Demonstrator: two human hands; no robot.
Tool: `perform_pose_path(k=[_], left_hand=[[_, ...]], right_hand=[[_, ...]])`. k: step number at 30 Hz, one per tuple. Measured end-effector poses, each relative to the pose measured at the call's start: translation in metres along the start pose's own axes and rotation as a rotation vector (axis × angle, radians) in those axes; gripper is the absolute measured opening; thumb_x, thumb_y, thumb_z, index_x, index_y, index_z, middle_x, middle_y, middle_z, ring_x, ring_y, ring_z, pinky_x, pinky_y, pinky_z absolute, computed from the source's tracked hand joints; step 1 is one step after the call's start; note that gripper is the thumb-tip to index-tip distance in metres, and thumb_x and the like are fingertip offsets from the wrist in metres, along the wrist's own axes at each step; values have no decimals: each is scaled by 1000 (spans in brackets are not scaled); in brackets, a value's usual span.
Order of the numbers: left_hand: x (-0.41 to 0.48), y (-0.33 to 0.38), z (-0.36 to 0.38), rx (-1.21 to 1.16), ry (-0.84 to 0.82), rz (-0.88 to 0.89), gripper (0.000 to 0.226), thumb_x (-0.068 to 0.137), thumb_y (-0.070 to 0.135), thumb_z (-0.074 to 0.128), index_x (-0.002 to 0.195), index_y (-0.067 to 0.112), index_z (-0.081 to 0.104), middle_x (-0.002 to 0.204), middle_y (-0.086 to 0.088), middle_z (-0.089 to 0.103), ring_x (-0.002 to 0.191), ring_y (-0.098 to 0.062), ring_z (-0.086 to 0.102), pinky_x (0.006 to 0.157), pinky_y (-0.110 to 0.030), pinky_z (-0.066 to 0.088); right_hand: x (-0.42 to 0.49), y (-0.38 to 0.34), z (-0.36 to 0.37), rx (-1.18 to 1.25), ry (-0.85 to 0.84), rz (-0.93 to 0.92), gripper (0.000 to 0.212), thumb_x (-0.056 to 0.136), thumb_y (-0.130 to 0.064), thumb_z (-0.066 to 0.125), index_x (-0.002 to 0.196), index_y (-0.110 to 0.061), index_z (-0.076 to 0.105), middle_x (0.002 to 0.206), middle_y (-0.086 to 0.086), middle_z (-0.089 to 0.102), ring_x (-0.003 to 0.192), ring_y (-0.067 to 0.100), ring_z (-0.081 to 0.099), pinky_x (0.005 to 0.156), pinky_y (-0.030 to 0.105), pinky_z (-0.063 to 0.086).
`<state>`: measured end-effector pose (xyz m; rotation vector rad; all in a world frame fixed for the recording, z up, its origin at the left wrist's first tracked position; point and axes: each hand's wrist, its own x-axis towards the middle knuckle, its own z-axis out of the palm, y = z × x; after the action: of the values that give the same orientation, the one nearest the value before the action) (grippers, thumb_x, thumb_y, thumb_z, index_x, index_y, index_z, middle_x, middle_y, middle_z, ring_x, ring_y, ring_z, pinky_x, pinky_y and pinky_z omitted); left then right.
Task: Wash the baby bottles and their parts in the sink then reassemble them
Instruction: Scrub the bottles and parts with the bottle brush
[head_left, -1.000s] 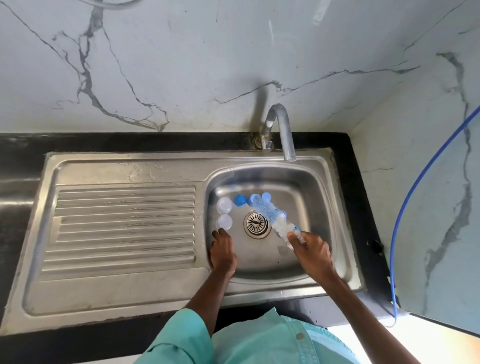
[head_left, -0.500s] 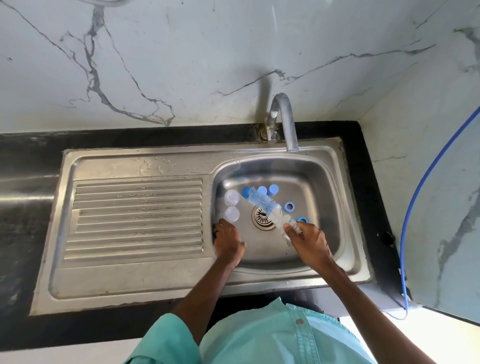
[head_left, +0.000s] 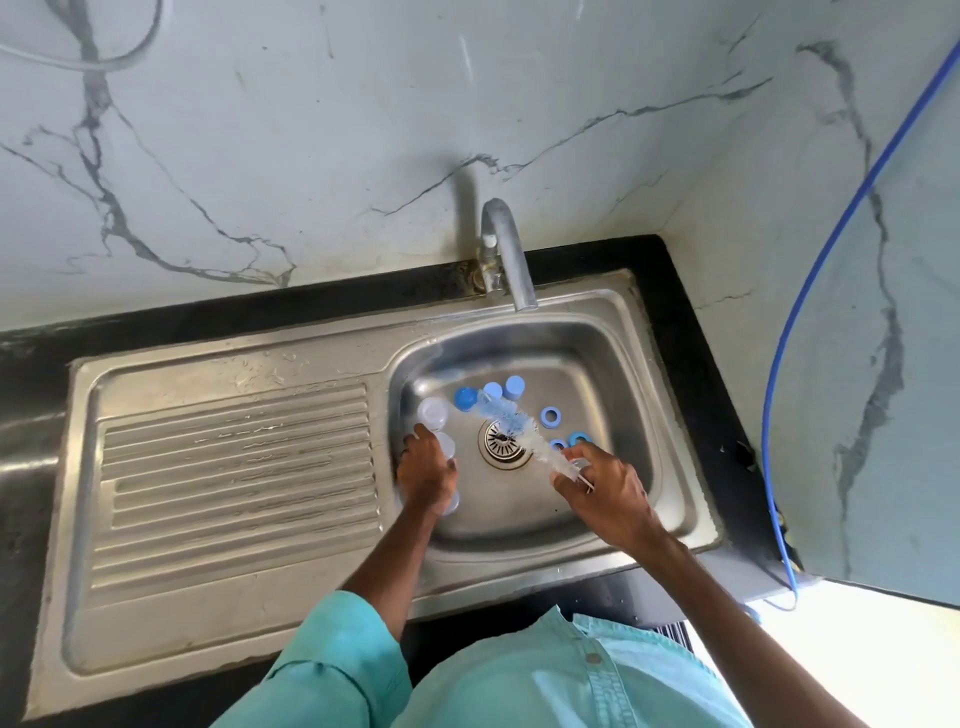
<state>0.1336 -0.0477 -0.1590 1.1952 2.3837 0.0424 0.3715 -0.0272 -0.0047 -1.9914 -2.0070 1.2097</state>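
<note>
- Left hand (head_left: 426, 473) is down in the basin at its left wall, fingers curled over a clear bottle (head_left: 450, 448). The bottle pokes out past the hand at both the far and near ends.
- Right hand (head_left: 605, 491) is closed round the handle of a bottle brush (head_left: 511, 418). The bristle end points far-left and sits over the drain (head_left: 503, 448).
- A second clear bottle (head_left: 432, 413) stands just beyond the left fingertips, near the basin's left wall.
- Three blue caps (head_left: 466, 398) sit in a row at the far side of the basin, just beyond the brush tip.
- Three blue rings (head_left: 549, 415) lie right of the drain. Two of them are close to the right hand's fingers.
- All of these parts are inside the steel sink (head_left: 675, 467). Its ribbed drainboard (head_left: 234, 467) to the left is wet.
- The tap (head_left: 506, 249) arches over the basin's far rim. I can't see any water running from it.
- A blue hose (head_left: 810, 291) runs down the right wall.
- Teal sleeve (head_left: 332, 670) on the left arm; the right forearm is bare.
</note>
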Motion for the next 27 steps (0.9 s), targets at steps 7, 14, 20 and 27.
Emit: perform_pose_path(k=[7,14,20,27], left_hand=[[-31,-10,-36,-276,135,91,59,77,38,84,119,7,56,113,-10,63,102,-30,65,80,-41,56],[-87,3,-131,-1318,103,-53,46,81,9,85,115,10,54,120,-8,68,112,-17,68,102,-36,54],[-87,16,-177,-1819,-121,-228,61,87,36,72,136,3,56,132,-20,68,126,-34,64,100,-49,55],[-91,45,-227,-1926,-217,-108,53,104,43,53,140,4,56,126,-16,72,111,-24,72,91,-40,62]], right_hand=[[0,11,-7,61,-1,30,30,93,-37,70,122,-26,67,85,-3,78,74,9,70,71,26,51],[-11,10,-25,169,1,-54,26,98,-44,62,95,-19,67,65,5,68,61,23,64,63,40,54],[-46,2,-47,380,-24,-185,23,100,-41,64,101,-20,73,59,7,57,54,11,48,56,32,40],[-79,1,-66,388,58,-322,29,102,-38,63,86,-14,67,53,0,42,52,10,32,51,28,29]])
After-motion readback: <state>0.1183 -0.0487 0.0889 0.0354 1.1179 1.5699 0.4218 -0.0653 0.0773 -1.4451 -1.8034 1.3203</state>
